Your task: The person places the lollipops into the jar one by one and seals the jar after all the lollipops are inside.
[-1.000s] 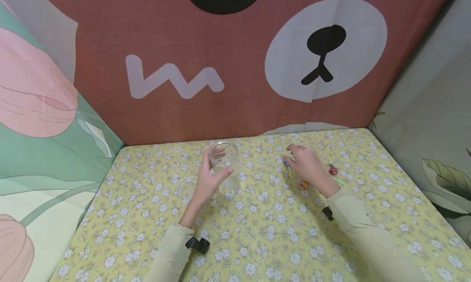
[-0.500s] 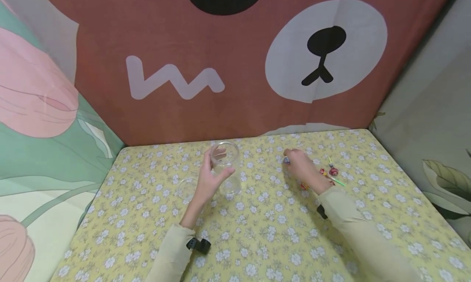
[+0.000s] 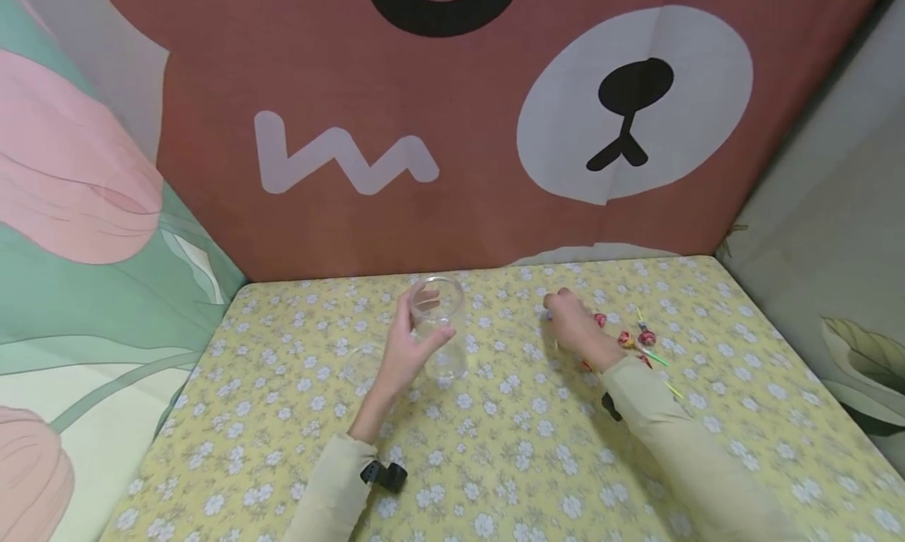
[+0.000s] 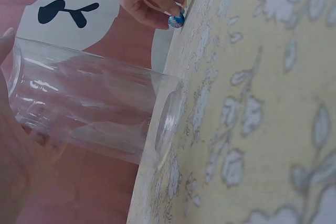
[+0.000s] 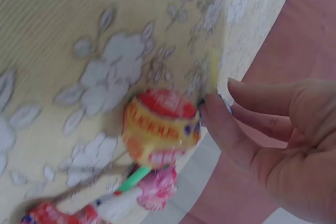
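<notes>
My left hand [image 3: 404, 357] grips a clear plastic jar [image 3: 448, 357] standing upright on the table, its mouth uncovered. The left wrist view shows the jar's see-through wall [image 4: 94, 103] with nothing inside. To the right, my right hand [image 3: 576, 330] is low over the cloth, pinching a blue-wrapped lollipop [image 4: 176, 21]. Its yellow stick [image 5: 214, 69] shows past the fingertips in the right wrist view; most of the candy is hidden by the fingers. A red and yellow lollipop [image 5: 160, 127] lies close by this hand.
Several more lollipops [image 3: 646, 338] lie loosely around the right forearm. A clear round lid [image 3: 362, 365] rests left of the jar, partly behind the left wrist. Yellow flowered cloth [image 3: 495, 448] covers the table, with a brown bear backdrop [image 3: 467, 212] behind it.
My right hand has lowered slightly leftward onto the blue lollipop, and its fingers have come together around it. The left hand and the jar have stayed in place.
</notes>
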Motion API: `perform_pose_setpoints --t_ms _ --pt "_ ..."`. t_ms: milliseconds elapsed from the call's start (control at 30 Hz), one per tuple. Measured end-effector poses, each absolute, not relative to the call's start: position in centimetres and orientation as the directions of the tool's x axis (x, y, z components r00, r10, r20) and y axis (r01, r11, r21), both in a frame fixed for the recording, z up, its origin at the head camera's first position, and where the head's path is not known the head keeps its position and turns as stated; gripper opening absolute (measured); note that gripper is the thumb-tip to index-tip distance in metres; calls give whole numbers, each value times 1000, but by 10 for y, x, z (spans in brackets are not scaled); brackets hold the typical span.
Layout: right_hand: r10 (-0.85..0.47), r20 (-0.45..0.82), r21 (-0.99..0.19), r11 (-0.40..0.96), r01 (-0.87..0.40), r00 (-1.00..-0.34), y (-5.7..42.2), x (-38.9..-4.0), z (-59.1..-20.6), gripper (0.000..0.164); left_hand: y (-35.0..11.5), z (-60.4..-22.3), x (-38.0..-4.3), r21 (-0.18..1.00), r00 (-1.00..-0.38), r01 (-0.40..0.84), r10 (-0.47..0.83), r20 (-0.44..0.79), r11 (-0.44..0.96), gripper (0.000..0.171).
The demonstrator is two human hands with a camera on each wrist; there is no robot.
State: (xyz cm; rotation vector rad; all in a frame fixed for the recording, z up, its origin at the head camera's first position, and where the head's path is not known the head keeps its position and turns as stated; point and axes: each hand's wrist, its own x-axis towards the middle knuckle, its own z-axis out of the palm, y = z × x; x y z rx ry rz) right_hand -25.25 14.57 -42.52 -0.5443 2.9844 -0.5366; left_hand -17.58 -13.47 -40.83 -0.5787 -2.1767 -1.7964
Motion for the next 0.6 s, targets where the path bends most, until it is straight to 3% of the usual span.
perform_pose_setpoints --t_ms 300,433,600 --pt "-353 11 -331 882 -336 -936 137 -259 -424 19 -134 -398 -169 872 -891 451 154 427 190 76" --pt "-328 22 -448 841 -302 -945 135 -259 -419 21 -133 -397 -167 874 -896 442 150 418 202 78" --pt "-294 167 -574 747 -335 -941 128 -256 -397 20 -132 -396 -164 874 -905 425 133 404 236 78"
